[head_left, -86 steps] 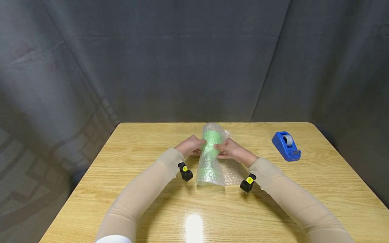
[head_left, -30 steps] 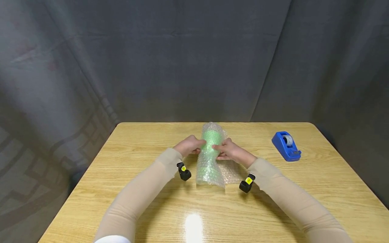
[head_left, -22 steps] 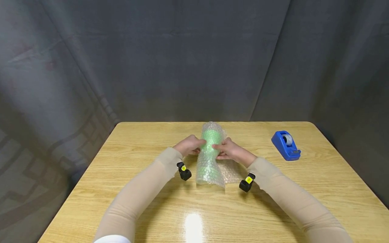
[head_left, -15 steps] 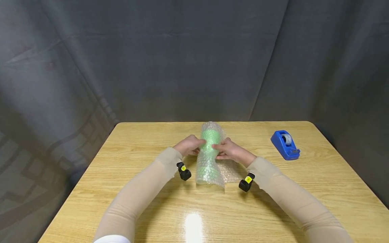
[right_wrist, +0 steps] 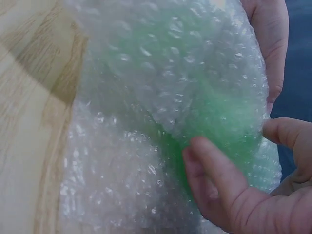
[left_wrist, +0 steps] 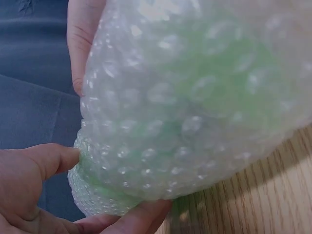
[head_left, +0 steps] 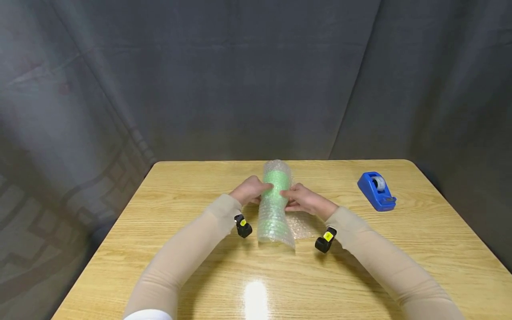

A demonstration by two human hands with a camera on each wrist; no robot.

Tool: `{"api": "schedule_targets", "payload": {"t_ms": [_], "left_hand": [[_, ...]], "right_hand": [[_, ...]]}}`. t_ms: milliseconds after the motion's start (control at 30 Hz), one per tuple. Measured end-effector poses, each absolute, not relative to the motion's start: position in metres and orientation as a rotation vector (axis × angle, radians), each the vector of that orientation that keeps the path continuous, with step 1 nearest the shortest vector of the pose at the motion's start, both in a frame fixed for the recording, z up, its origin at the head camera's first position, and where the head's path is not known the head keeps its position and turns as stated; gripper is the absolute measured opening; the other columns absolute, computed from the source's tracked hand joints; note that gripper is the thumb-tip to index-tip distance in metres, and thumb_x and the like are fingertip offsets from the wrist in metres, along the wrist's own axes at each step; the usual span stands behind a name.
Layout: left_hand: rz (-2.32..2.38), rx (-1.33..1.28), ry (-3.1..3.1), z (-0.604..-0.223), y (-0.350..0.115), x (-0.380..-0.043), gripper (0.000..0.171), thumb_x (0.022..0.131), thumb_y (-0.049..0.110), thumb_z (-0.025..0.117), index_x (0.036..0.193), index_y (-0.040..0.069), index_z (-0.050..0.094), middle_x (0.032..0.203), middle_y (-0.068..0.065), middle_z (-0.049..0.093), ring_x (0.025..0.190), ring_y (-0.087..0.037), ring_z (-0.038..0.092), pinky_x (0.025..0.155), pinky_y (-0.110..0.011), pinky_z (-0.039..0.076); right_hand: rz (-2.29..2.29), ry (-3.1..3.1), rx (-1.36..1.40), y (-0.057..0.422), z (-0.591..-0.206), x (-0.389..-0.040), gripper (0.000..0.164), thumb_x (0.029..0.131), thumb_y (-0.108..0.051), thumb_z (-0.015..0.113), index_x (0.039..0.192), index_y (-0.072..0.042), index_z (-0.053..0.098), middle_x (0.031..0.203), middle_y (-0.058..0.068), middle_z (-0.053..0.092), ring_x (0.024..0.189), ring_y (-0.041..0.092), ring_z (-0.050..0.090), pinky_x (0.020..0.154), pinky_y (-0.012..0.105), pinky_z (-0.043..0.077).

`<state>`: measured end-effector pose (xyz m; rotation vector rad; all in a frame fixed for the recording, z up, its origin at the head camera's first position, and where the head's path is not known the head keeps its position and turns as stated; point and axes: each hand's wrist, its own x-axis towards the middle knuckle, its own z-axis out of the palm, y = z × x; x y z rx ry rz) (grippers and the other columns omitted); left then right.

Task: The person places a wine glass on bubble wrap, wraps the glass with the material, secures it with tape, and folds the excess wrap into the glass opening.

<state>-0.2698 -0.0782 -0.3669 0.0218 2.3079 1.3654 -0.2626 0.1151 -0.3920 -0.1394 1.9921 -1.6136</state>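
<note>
A roll of clear bubble wrap (head_left: 274, 215) lies lengthwise away from me at the middle of the table, with a green object (head_left: 278, 180) showing through its layers. What the green object is stays blurred by the wrap. My left hand (head_left: 250, 190) grips the roll's left side, thumb on top and fingers low beneath it, as the left wrist view shows. From the right, my right hand (head_left: 306, 200) holds it the same way, thumb above and fingers (right_wrist: 214, 175) tucked at the underside. A flat loose flap of bubble wrap (head_left: 300, 226) spreads on the table under the right hand.
A blue tape dispenser (head_left: 377, 192) with a roll of clear tape stands at the right of the wooden table (head_left: 200, 266). Dark grey curtains (head_left: 256, 89) hang behind the table and along its sides.
The roll has turned and shifted slightly left, and less of the loose flap shows at its right. Both hands stay in nearly the same place. The tape dispenser has not moved.
</note>
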Motion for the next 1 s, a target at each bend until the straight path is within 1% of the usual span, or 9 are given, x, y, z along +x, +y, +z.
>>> {"api": "schedule_targets", "payload": {"t_ms": [67,133,233,333,433,600,733,900,1000], "left_hand": [[1.34,0.037,2.343,-0.367,-0.076,-0.269,0.054,0.096,0.029,0.058,0.13,-0.011,0.046,0.125,-0.019,0.055,0.111,-0.032,0.061,0.092,-0.042,0.053],[1.312,0.051,2.381,-0.367,-0.075,-0.269,0.051,0.096,0.03,0.059,0.126,-0.01,0.049,0.118,-0.017,0.058,0.106,-0.03,0.063,0.089,-0.042,0.054],[1.282,0.064,2.413,-0.366,-0.073,-0.267,0.044,0.096,0.03,0.059,0.118,-0.008,0.053,0.103,-0.013,0.058,0.094,-0.026,0.064,0.088,-0.042,0.054],[1.271,0.065,2.421,-0.365,-0.072,-0.266,0.038,0.097,0.029,0.058,0.11,-0.006,0.055,0.091,-0.008,0.052,0.086,-0.022,0.062,0.088,-0.042,0.054],[1.268,0.059,2.429,-0.365,-0.07,-0.267,0.035,0.097,0.029,0.059,0.106,-0.004,0.055,0.086,-0.005,0.05,0.082,-0.02,0.062,0.087,-0.042,0.055],[1.25,0.045,2.443,-0.366,-0.069,-0.268,0.036,0.096,0.03,0.059,0.107,-0.005,0.056,0.086,-0.005,0.051,0.079,-0.02,0.062,0.085,-0.041,0.056],[1.253,0.032,2.445,-0.365,-0.067,-0.267,0.041,0.096,0.029,0.06,0.115,-0.007,0.054,0.097,-0.01,0.056,0.09,-0.025,0.065,0.085,-0.041,0.056],[1.258,0.031,2.444,-0.363,-0.066,-0.265,0.045,0.096,0.028,0.059,0.122,-0.009,0.051,0.111,-0.016,0.059,0.1,-0.03,0.065,0.085,-0.041,0.056],[1.25,0.034,2.448,-0.363,-0.066,-0.265,0.047,0.097,0.028,0.059,0.125,-0.009,0.05,0.113,-0.016,0.058,0.101,-0.03,0.064,0.085,-0.041,0.056]], "right_hand": [[-1.575,2.017,-0.145,0.117,-0.391,-0.263,0.033,0.102,-0.018,0.045,0.114,0.011,0.054,0.085,0.003,0.063,0.077,0.013,0.063,0.081,0.031,0.057],[-1.521,2.064,-0.158,0.118,-0.389,-0.264,0.03,0.102,-0.02,0.045,0.11,0.007,0.058,0.082,0.0,0.062,0.075,0.012,0.06,0.079,0.03,0.057],[-1.441,2.156,-0.19,0.119,-0.388,-0.264,0.025,0.1,-0.02,0.047,0.087,-0.004,0.06,0.065,-0.006,0.051,0.063,0.01,0.05,0.067,0.026,0.051],[-1.399,2.207,-0.221,0.119,-0.387,-0.265,0.035,0.098,-0.018,0.048,0.064,-0.014,0.047,0.054,-0.008,0.036,0.054,0.009,0.036,0.058,0.024,0.037],[-1.428,2.176,-0.219,0.119,-0.385,-0.265,0.041,0.098,-0.014,0.048,0.058,-0.016,0.038,0.052,-0.007,0.034,0.053,0.008,0.035,0.058,0.023,0.036],[-1.528,2.07,-0.182,0.12,-0.383,-0.262,0.038,0.099,-0.009,0.047,0.061,-0.011,0.041,0.058,-0.005,0.041,0.057,0.006,0.049,0.065,0.02,0.049],[-1.584,2.001,-0.159,0.12,-0.383,-0.262,0.031,0.098,-0.007,0.045,0.068,-0.007,0.043,0.067,-0.001,0.043,0.063,0.006,0.058,0.073,0.019,0.055],[-1.614,1.972,-0.081,0.118,-0.384,-0.263,0.02,0.1,-0.015,0.045,0.087,0.0,0.046,0.081,0.004,0.045,0.067,0.008,0.063,0.076,0.019,0.056],[-1.617,1.965,-0.026,0.117,-0.383,-0.263,0.03,0.101,-0.024,0.047,0.102,0.005,0.045,0.084,0.005,0.045,0.066,0.007,0.064,0.076,0.019,0.056]]}}
